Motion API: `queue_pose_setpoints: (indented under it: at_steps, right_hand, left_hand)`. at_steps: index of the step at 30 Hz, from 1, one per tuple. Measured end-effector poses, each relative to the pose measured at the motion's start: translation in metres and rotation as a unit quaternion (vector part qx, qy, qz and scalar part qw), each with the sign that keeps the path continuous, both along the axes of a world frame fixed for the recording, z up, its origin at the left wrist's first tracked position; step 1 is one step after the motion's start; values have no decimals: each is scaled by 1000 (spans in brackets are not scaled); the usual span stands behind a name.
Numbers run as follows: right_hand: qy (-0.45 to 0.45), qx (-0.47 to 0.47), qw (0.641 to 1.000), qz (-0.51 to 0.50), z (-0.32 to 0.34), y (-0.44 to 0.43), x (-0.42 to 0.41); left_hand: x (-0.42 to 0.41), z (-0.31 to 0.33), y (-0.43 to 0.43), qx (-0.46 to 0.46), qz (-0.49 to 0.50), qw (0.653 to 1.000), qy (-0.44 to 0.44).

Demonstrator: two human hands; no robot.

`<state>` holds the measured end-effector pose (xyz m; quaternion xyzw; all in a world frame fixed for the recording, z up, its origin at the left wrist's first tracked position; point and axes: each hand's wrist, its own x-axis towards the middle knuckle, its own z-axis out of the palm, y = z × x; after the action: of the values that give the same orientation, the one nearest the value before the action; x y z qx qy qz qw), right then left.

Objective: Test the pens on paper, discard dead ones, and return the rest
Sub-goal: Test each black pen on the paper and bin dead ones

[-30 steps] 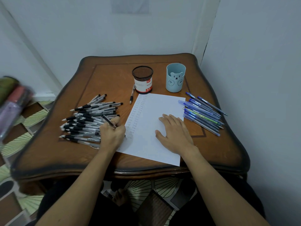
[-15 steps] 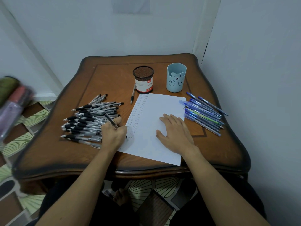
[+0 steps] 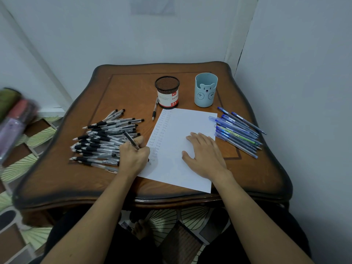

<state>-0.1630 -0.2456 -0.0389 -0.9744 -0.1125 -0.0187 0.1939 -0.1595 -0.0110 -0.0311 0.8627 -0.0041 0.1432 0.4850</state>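
As the left hand [image 3: 134,158] curls around a black-gripped pen [image 3: 130,140] at the left edge of a white sheet of paper [image 3: 182,130], the barrel slants up and left over the knuckles, and the tip is largely hidden beside two faint columns of test marks. The right hand [image 3: 204,156] lies flat on the middle of the sheet, fingers straight and slightly spread, holding nothing.

The paper sits a little skewed at the centre of the frame on a brown wooden table [image 3: 76,183], its near right corner reaching almost to the front rim. Left of the writing hand, a loose heap of black pens [image 3: 102,138] touches the hand and fans toward the table's left edge, with a strip of bare wood between heap and rim.

Right of centre, a row of blue pens [image 3: 238,132] lies diagonally against the paper's right edge, one capped end overlapping its upper right corner. The outermost pens come close to the right rim, which stands hard by a pale wall.

Above the sheet, a black mesh pen cup [image 3: 167,92] with a red-and-white label and a light blue cup [image 3: 206,90] with a bear face stand upright and apart, each just off the paper's top edge. A single pen [image 3: 155,111] lies just left of the mesh cup.

Bare wood runs behind both cups to the far rim, and along the front rim left of the paper. Blurred coloured objects [image 3: 13,121] crowd the frame's left edge above a patterned tile floor [image 3: 28,164].
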Motion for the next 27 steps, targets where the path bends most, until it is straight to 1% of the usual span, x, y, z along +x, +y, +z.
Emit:
queue_pose_setpoints:
  at_steps: [6, 16, 21, 24, 27]
  right_hand:
    - [-3, 5, 1000, 0, 0, 1, 0]
    - [-6, 5, 1000, -1, 0, 0, 0]
    - [-6, 7, 1000, 0, 1, 0, -1]
    - [-6, 6, 1000, 0, 2, 0, -1]
    - [-9, 4, 1000, 0, 1, 0, 0]
  left_hand:
    - [-1, -3, 0, -20, -28, 999, 5]
    - [-1, -2, 1, -24, -21, 999, 23]
    - [1, 2, 1, -107, 8, 993, 52]
    - [2, 4, 2, -132, -31, 989, 57]
    - [7, 6, 1, -155, -44, 983, 84]
